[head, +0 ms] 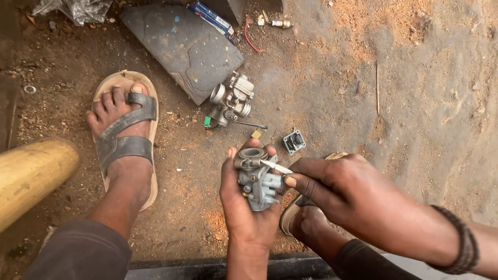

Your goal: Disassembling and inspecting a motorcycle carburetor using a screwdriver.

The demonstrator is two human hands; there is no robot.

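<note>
Left hand (248, 207) grips a carburetor (258, 181) upright, near centre; right hand (353, 194) pinches a thin tool (276, 167) at its top. Job looks mid-way: a small black part (294, 141) lies loose on the ground (415, 103), second carburetor (232, 99) untouched farther off.

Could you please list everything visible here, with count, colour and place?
Carburettor: one, grey metal, held in the left hand.
Thin blade: one, silvery, pinched in the right fingers, tip on the held carburettor.
Second carburettor: one, grey, on the dirt ahead.
Small square part: one, dark grey, on the dirt.
Flat panel: one, dark grey, top centre.
Cylinder: one, yellow, left edge.
Washer: one, silvery, far left.
Sandal: one fully seen, tan with grey straps, on the left foot.
Bracelet: one, dark, right wrist.
Left hand; right hand.
</note>
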